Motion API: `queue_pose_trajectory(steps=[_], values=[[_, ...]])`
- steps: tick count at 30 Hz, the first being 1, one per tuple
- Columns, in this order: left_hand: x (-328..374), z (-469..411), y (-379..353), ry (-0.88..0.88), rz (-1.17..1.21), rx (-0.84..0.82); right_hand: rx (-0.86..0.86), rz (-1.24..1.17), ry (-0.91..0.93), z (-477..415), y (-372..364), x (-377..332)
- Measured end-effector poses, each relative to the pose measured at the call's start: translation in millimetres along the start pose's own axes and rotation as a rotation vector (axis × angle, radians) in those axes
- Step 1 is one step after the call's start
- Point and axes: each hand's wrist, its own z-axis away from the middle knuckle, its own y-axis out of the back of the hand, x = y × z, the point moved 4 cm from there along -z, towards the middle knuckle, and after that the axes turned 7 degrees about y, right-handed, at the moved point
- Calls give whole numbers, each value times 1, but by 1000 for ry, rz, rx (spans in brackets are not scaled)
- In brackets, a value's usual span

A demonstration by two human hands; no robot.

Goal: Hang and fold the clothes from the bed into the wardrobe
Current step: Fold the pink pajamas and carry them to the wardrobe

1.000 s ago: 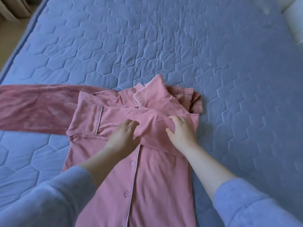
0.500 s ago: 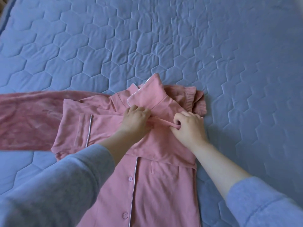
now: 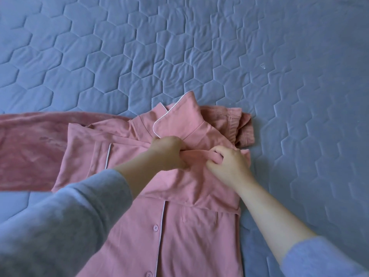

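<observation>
Two grey sleeves [image 3: 69, 216] reach in from the near edge. Two buttons [image 3: 155, 228] show on the one pink shirt [image 3: 199, 236], which lies front up on the bed [image 3: 199, 47] with an arm folded across its chest. Just below its one collar [image 3: 179, 118], the left hand [image 3: 169, 152] and the right hand [image 3: 229, 164] each pinch the same raised ridge of shirt cloth. One darker pink garment [image 3: 30, 148] runs under the shirt and stretches off left. The bed's blue cover is quilted in hexagons.
</observation>
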Motion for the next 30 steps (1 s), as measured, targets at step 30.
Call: queue_pose_trajectory(steps=[30], values=[[-26, 0, 8, -116, 372, 72, -475, -492, -9, -20, 3, 2]])
